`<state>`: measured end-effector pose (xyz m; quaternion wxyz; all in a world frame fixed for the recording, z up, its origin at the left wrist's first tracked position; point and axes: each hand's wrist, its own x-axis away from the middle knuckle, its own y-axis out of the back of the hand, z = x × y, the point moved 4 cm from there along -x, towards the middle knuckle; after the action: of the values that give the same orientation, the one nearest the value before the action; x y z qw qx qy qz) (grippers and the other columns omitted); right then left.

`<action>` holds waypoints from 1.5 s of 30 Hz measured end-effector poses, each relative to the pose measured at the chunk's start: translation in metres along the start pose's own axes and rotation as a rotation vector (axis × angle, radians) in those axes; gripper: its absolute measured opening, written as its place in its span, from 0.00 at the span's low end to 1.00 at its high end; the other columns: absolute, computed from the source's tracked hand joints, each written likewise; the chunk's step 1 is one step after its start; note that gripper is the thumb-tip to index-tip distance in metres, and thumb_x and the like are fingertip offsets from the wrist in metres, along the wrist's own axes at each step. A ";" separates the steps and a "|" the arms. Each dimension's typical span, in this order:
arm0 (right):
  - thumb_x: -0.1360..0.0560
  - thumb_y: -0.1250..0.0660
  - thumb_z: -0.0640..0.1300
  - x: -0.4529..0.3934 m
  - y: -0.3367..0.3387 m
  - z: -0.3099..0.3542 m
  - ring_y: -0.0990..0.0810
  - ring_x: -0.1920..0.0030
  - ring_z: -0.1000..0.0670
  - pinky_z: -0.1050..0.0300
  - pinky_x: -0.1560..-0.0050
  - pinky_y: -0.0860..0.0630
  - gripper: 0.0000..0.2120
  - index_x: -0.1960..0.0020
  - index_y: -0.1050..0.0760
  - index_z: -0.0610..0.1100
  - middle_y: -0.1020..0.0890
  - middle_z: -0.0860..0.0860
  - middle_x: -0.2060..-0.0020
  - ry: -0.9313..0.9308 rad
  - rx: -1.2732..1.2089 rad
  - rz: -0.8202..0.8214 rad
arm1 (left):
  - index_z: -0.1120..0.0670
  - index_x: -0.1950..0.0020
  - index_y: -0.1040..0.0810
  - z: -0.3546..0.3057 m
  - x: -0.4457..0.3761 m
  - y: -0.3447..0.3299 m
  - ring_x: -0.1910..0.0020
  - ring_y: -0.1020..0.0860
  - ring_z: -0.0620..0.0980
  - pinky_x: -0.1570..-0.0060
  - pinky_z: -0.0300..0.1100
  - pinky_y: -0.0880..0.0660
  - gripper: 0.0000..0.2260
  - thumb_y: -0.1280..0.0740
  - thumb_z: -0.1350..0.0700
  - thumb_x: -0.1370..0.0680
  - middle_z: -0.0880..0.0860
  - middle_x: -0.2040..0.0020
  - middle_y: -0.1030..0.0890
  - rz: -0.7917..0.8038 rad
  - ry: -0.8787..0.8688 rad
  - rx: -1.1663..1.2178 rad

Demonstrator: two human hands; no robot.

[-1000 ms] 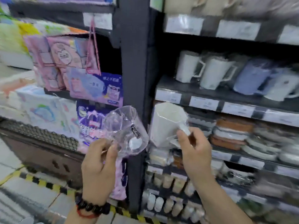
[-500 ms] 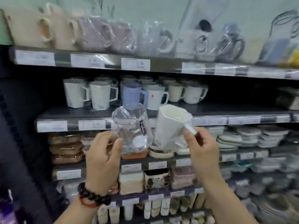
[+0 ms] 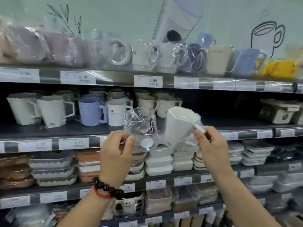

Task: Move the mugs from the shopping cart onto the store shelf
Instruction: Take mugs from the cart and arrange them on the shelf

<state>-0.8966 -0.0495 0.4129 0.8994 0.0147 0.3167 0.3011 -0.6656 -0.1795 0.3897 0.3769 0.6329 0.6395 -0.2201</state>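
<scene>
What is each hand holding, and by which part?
The left hand grips a clear wrapped mug by its side; the right hand pinches a white mug by its handle.

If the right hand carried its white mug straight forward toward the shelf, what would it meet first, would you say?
Probably nothing at once: the right hand holds the white faceted mug before a bare stretch of the mug shelf. The cream mugs stand just left, though depth is hard to judge.
</scene>
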 end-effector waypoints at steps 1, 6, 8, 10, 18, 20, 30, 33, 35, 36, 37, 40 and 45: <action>0.22 0.36 0.51 -0.007 0.001 -0.005 0.33 0.68 0.52 0.53 0.66 0.34 0.10 0.58 0.26 0.46 0.30 0.52 0.70 -0.010 -0.002 -0.002 | 0.55 0.58 0.23 -0.001 -0.005 -0.006 0.54 0.26 0.37 0.56 0.25 0.33 0.10 0.37 0.50 0.24 0.44 0.58 0.24 0.004 -0.004 -0.007; 0.22 0.36 0.48 -0.045 -0.004 -0.021 0.31 0.67 0.51 0.53 0.65 0.34 0.08 0.57 0.25 0.46 0.29 0.48 0.68 -0.026 0.016 0.009 | 0.55 0.57 0.23 -0.001 -0.031 -0.037 0.54 0.26 0.39 0.56 0.27 0.32 0.05 0.33 0.57 0.22 0.43 0.58 0.24 0.023 -0.007 -0.034; 0.21 0.36 0.47 -0.061 -0.008 -0.026 0.30 0.65 0.51 0.54 0.64 0.33 0.08 0.56 0.25 0.44 0.26 0.42 0.65 -0.020 0.032 0.016 | 0.57 0.58 0.23 0.002 -0.041 -0.048 0.55 0.26 0.40 0.56 0.28 0.32 0.06 0.33 0.57 0.22 0.45 0.58 0.24 0.036 -0.007 -0.052; 0.21 0.37 0.46 -0.076 -0.013 -0.029 0.31 0.65 0.51 0.55 0.63 0.33 0.09 0.56 0.25 0.42 0.27 0.41 0.64 -0.026 0.014 0.029 | 0.58 0.59 0.23 0.006 -0.050 -0.057 0.57 0.27 0.42 0.57 0.30 0.32 0.08 0.34 0.56 0.22 0.49 0.59 0.23 0.032 -0.021 -0.055; 0.21 0.37 0.44 -0.135 -0.044 -0.053 0.28 0.65 0.53 0.58 0.63 0.31 0.07 0.58 0.24 0.46 0.24 0.51 0.66 -0.044 0.014 0.048 | 0.58 0.63 0.27 0.030 -0.087 -0.089 0.62 0.29 0.45 0.61 0.34 0.33 0.11 0.34 0.55 0.23 0.51 0.63 0.26 0.016 -0.028 -0.103; 0.20 0.37 0.42 -0.146 -0.050 -0.063 0.27 0.65 0.53 0.58 0.62 0.31 0.08 0.58 0.25 0.49 0.24 0.53 0.66 -0.063 0.018 0.064 | 0.57 0.65 0.29 0.035 -0.093 -0.101 0.64 0.30 0.43 0.64 0.33 0.36 0.13 0.33 0.54 0.23 0.48 0.64 0.29 0.023 -0.031 -0.139; 0.21 0.36 0.43 -0.197 -0.060 -0.106 0.25 0.68 0.48 0.50 0.60 0.26 0.07 0.58 0.24 0.47 0.24 0.48 0.70 -0.094 0.049 0.240 | 0.51 0.67 0.36 0.042 -0.097 -0.157 0.61 0.25 0.55 0.65 0.45 0.29 0.20 0.36 0.39 0.25 0.48 0.61 0.30 0.193 0.083 -0.523; 0.21 0.35 0.42 -0.211 -0.065 -0.113 0.25 0.67 0.49 0.51 0.60 0.25 0.10 0.60 0.24 0.49 0.24 0.49 0.69 -0.077 0.035 0.289 | 0.52 0.67 0.32 0.031 -0.096 -0.167 0.61 0.24 0.51 0.65 0.44 0.30 0.23 0.37 0.33 0.27 0.46 0.64 0.28 0.238 0.144 -0.585; 0.21 0.35 0.41 -0.219 -0.067 -0.120 0.25 0.65 0.49 0.50 0.59 0.23 0.10 0.60 0.24 0.50 0.24 0.50 0.67 -0.078 0.015 0.322 | 0.50 0.64 0.25 0.024 -0.091 -0.176 0.62 0.23 0.47 0.62 0.45 0.24 0.22 0.36 0.32 0.29 0.46 0.64 0.23 0.335 0.162 -0.462; 0.21 0.35 0.41 -0.222 -0.067 -0.123 0.25 0.64 0.49 0.49 0.58 0.22 0.09 0.59 0.23 0.50 0.24 0.50 0.66 -0.083 0.002 0.337 | 0.50 0.62 0.23 0.019 -0.087 -0.180 0.62 0.23 0.45 0.59 0.45 0.23 0.19 0.34 0.34 0.29 0.45 0.64 0.22 0.377 0.151 -0.362; 0.21 0.35 0.41 -0.223 -0.066 -0.126 0.24 0.63 0.50 0.50 0.58 0.22 0.08 0.58 0.23 0.49 0.23 0.50 0.65 -0.086 -0.011 0.359 | 0.50 0.61 0.21 0.014 -0.084 -0.182 0.61 0.23 0.43 0.57 0.45 0.23 0.15 0.31 0.39 0.28 0.44 0.62 0.21 0.375 0.119 -0.269; 0.21 0.36 0.40 -0.226 -0.061 -0.129 0.24 0.62 0.51 0.54 0.58 0.23 0.07 0.56 0.24 0.49 0.22 0.50 0.62 -0.075 -0.064 0.420 | 0.50 0.51 0.21 0.004 -0.087 -0.166 0.51 0.24 0.44 0.47 0.43 0.26 0.06 0.29 0.57 0.27 0.45 0.52 0.23 0.117 0.004 -0.217; 0.21 0.37 0.38 -0.224 -0.057 -0.128 0.25 0.63 0.52 0.57 0.60 0.26 0.10 0.57 0.23 0.48 0.22 0.49 0.64 -0.038 -0.147 0.483 | 0.44 0.27 0.40 0.012 -0.112 -0.155 0.30 0.42 0.56 0.31 0.49 0.42 0.34 0.28 0.48 0.29 0.54 0.29 0.39 0.185 0.156 -0.473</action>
<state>-1.0787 -0.2410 0.4242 0.8057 0.0304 0.2644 0.5291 -0.8244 -0.2761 0.4371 0.4826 0.5979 0.6397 0.0202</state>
